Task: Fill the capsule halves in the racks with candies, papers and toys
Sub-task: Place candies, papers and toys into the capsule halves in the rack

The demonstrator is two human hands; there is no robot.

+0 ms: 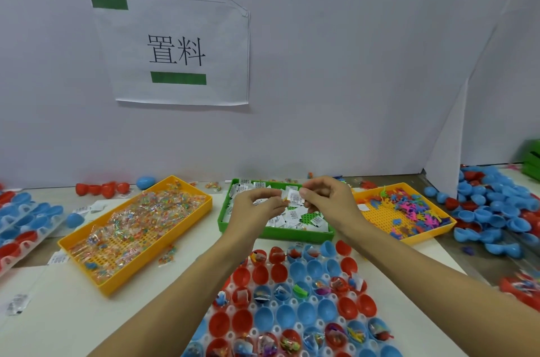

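I note the capsule rack point(295, 302) lies below both forearms, some halves filled, others bare. Green tray point(225, 212) of papers sits directly under the hands. Left hand point(257, 204) and right hand point(327, 196) meet above it, fingers curled, pinching small papers point(293, 198) between them.

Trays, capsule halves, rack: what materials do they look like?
Yellow tray and green tray: likely rigid moulded plastic, matte, perforated floors. Capsule halves: thin glossy plastic, red and blue, with highlights. Rack: seemingly clear thin formed plastic, see-through with shiny rims.
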